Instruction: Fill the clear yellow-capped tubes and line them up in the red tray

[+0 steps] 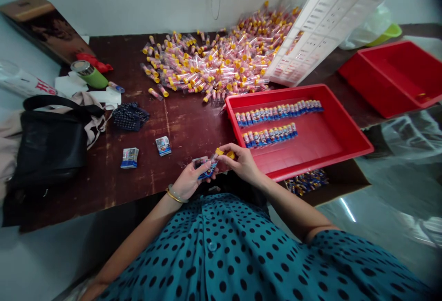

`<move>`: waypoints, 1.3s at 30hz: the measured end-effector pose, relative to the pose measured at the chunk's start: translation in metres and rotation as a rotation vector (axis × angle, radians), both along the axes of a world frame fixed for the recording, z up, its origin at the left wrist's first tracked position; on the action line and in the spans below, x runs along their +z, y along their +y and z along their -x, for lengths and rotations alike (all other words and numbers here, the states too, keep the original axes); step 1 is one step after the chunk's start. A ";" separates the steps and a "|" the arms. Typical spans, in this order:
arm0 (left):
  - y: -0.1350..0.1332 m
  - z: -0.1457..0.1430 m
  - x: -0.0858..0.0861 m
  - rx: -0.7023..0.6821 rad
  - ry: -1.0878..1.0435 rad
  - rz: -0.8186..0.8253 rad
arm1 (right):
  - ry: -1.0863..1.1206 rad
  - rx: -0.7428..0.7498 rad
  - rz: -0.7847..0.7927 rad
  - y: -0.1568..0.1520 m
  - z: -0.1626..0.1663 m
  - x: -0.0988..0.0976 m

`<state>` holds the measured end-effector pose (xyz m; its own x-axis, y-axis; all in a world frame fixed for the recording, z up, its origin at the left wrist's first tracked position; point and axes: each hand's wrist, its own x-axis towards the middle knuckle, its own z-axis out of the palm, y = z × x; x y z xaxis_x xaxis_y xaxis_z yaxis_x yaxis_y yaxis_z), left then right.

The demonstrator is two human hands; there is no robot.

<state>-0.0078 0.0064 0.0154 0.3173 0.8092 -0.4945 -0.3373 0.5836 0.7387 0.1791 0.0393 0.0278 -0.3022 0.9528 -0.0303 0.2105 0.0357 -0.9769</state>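
Note:
My left hand (191,179) is closed on a small printed label and a clear tube (207,165) with a yellow cap, just above the table's front edge. My right hand (240,160) pinches the tube's capped end, with another yellow cap (230,155) showing between its fingers. A red tray (340,151) to the right holds two rows of labelled tubes (278,112). A big pile of unlabelled yellow-capped tubes (221,57) lies at the back of the dark wooden table (186,126).
Two small label stacks (130,158) (163,145) lie left of my hands. A black bag (48,144), a green cup (90,74), papers and a dark pouch (130,117) crowd the left. A second red tray (397,75) and a white crate (321,29) stand at the right.

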 end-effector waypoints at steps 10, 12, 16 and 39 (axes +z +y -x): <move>0.003 -0.011 0.007 0.012 0.002 -0.002 | 0.257 0.000 0.189 -0.019 0.004 -0.006; 0.004 -0.014 0.007 0.007 0.003 -0.004 | 0.294 -0.009 0.215 -0.019 0.005 -0.005; 0.008 -0.021 0.008 -0.009 -0.005 -0.018 | 0.301 -0.047 0.249 -0.011 -0.005 -0.002; 0.020 -0.033 -0.003 -0.028 0.065 0.056 | -0.521 -0.601 0.196 0.126 -0.235 -0.001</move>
<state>0.0248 0.0264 0.0126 0.3056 0.7710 -0.5587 -0.2726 0.6331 0.7245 0.4142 0.1651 0.0272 0.3576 0.9104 -0.2081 0.5682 -0.3889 -0.7252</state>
